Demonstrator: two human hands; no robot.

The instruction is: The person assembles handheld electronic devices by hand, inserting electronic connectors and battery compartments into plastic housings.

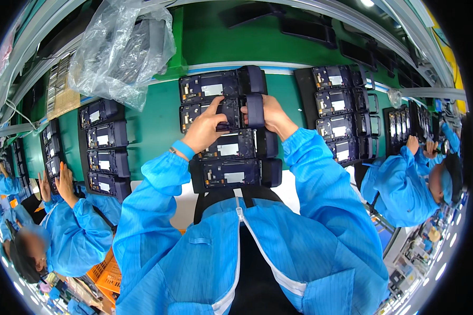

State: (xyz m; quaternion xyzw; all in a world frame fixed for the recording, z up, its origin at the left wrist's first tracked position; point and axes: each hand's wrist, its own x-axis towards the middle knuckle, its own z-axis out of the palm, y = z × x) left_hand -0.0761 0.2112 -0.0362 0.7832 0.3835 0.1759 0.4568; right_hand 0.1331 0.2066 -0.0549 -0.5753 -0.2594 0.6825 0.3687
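Note:
Before me a dark tray holds a column of several dark handheld devices, with their inner boards and white labels exposed. Both my hands are at the second device from the far end. My left hand lies over its left part, index finger stretched out and thumb apart from it, both touching the device. My right hand is closed around the raised black end block at its right, fingertips showing on the block's left side. The farthest device and the nearest device lie untouched.
Similar device columns stand left and right on the green bench. A clear plastic bag hangs at the far left. Co-workers in blue sit left and right. Orange crates stand at lower left.

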